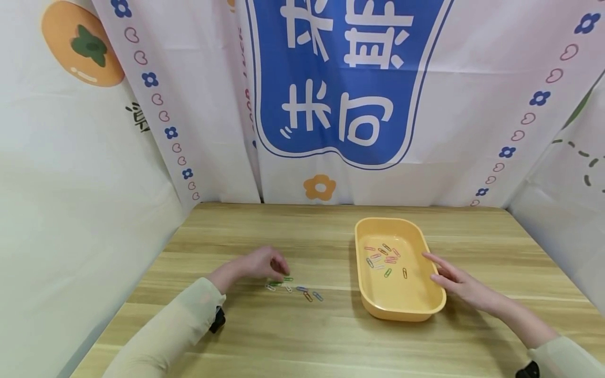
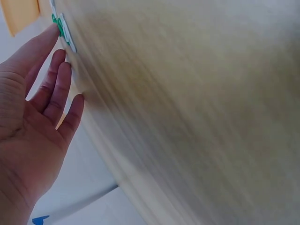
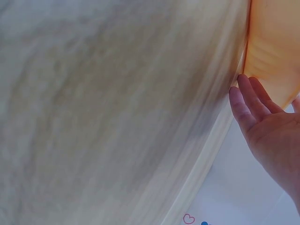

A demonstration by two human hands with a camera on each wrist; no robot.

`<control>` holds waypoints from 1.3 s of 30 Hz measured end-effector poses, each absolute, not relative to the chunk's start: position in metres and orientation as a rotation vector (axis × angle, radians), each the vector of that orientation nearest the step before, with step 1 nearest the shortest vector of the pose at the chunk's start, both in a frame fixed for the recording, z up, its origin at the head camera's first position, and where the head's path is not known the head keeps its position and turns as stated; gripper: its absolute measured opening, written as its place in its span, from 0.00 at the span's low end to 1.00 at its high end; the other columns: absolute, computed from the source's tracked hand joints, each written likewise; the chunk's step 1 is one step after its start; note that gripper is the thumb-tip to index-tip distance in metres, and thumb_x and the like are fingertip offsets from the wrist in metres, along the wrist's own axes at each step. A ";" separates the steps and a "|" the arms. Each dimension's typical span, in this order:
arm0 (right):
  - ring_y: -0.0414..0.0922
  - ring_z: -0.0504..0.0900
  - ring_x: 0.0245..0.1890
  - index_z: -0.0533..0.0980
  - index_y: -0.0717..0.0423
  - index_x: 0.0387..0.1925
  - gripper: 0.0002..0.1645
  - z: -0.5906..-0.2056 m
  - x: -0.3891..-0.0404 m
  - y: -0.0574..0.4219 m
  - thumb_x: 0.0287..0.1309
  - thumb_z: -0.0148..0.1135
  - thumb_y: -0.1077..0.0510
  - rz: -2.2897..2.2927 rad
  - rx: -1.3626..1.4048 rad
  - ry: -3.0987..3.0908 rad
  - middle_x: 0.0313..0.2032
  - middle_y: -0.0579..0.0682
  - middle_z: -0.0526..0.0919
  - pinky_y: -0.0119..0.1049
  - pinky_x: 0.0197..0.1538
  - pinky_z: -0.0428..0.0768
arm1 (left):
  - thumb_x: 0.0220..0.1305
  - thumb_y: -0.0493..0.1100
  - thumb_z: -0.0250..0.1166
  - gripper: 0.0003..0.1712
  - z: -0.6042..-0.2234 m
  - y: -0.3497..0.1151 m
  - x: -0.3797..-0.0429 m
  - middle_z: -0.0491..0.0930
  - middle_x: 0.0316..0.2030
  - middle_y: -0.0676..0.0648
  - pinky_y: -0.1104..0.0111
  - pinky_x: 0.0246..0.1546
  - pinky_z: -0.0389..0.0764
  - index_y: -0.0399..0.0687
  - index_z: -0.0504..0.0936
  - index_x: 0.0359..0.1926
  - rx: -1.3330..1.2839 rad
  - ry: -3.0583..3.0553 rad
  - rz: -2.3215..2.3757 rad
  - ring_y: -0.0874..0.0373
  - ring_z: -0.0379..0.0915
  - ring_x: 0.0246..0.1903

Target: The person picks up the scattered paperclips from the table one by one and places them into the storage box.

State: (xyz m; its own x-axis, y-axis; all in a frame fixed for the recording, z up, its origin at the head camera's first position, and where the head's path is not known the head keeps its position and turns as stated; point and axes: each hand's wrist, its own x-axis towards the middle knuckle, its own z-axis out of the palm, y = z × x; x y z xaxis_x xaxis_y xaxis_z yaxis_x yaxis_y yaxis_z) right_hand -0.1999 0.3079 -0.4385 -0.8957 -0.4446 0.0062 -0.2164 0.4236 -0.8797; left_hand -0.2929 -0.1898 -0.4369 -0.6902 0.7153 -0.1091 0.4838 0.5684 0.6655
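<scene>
My left hand (image 1: 264,263) is low over a small group of paper clips on the table, its thumb and index fingertips at a green paper clip (image 1: 288,279). Whether they pinch it I cannot tell; in the left wrist view the thumb tip overlaps green clips (image 2: 58,24), beside a white paper clip (image 2: 68,33). The other fingers are loosely bent. My right hand (image 1: 465,286) rests against the right side of a yellow plastic tray (image 1: 402,304), fingers extended and fingertips at its rim. In the right wrist view those fingers (image 3: 251,101) lie along the tray's outer wall.
Several colored paper clips lie inside the tray, including a green one (image 1: 388,273). Near my left hand are a brown clip (image 1: 308,296) and a blue clip (image 1: 318,296). A printed cloth (image 1: 212,105) hangs behind the wooden table (image 1: 302,341).
</scene>
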 end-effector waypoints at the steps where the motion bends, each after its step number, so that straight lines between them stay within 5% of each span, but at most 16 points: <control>1: 0.57 0.69 0.59 0.47 0.66 0.73 0.35 -0.438 -0.200 0.308 0.74 0.47 0.58 -1.460 -0.588 2.451 0.65 0.81 0.51 0.29 0.49 0.75 | 0.54 0.35 0.72 0.10 -0.437 -0.189 -0.293 0.82 0.35 0.53 0.71 0.38 0.80 0.44 0.86 0.39 0.980 2.445 0.861 0.61 0.77 0.34; 13: 0.68 0.63 0.60 0.47 0.65 0.73 0.35 -0.440 -0.200 0.309 0.74 0.47 0.58 -1.448 -0.586 2.479 0.67 0.80 0.49 0.27 0.49 0.74 | 0.56 0.37 0.72 0.04 -0.440 -0.186 -0.296 0.79 0.31 0.56 0.69 0.37 0.79 0.51 0.86 0.31 0.975 2.501 0.800 0.62 0.76 0.32; 20: 0.44 0.71 0.58 0.49 0.64 0.73 0.34 -0.441 -0.201 0.310 0.74 0.48 0.58 -1.464 -0.597 2.480 0.67 0.79 0.49 0.28 0.49 0.75 | 0.56 0.36 0.72 0.04 -0.442 -0.186 -0.296 0.78 0.32 0.56 0.70 0.35 0.79 0.51 0.85 0.31 0.993 2.503 0.809 0.63 0.75 0.32; 25: 0.36 0.71 0.56 0.48 0.63 0.73 0.35 -0.442 -0.201 0.310 0.74 0.49 0.57 -1.461 -0.567 2.468 0.67 0.79 0.51 0.28 0.49 0.74 | 0.58 0.36 0.71 0.05 -0.439 -0.186 -0.293 0.78 0.31 0.56 0.69 0.34 0.79 0.50 0.84 0.30 1.001 2.511 0.797 0.62 0.75 0.31; 31: 0.61 0.68 0.59 0.48 0.65 0.73 0.35 -0.440 -0.200 0.309 0.74 0.48 0.58 -1.452 -0.578 2.477 0.66 0.80 0.51 0.28 0.49 0.75 | 0.61 0.38 0.68 0.02 -0.435 -0.186 -0.294 0.81 0.30 0.56 0.67 0.38 0.78 0.47 0.84 0.31 0.904 2.487 0.843 0.61 0.77 0.33; 39: 0.65 0.66 0.59 0.47 0.67 0.72 0.34 -0.439 -0.200 0.308 0.73 0.48 0.60 -1.486 -0.604 2.456 0.66 0.81 0.49 0.28 0.49 0.75 | 0.61 0.43 0.70 0.04 -0.429 -0.175 -0.297 0.82 0.30 0.57 0.66 0.40 0.79 0.47 0.84 0.32 0.849 2.489 0.950 0.61 0.78 0.36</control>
State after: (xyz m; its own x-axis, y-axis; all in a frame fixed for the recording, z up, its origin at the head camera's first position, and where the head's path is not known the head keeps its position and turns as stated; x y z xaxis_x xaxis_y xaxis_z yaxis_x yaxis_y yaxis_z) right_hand -0.2000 0.3082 -0.4394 -0.8946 -0.4457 0.0329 -0.2360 0.4086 -0.8817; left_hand -0.2967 -0.1752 -0.4286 -0.7621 0.6396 -0.1006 0.4100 0.5969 0.6897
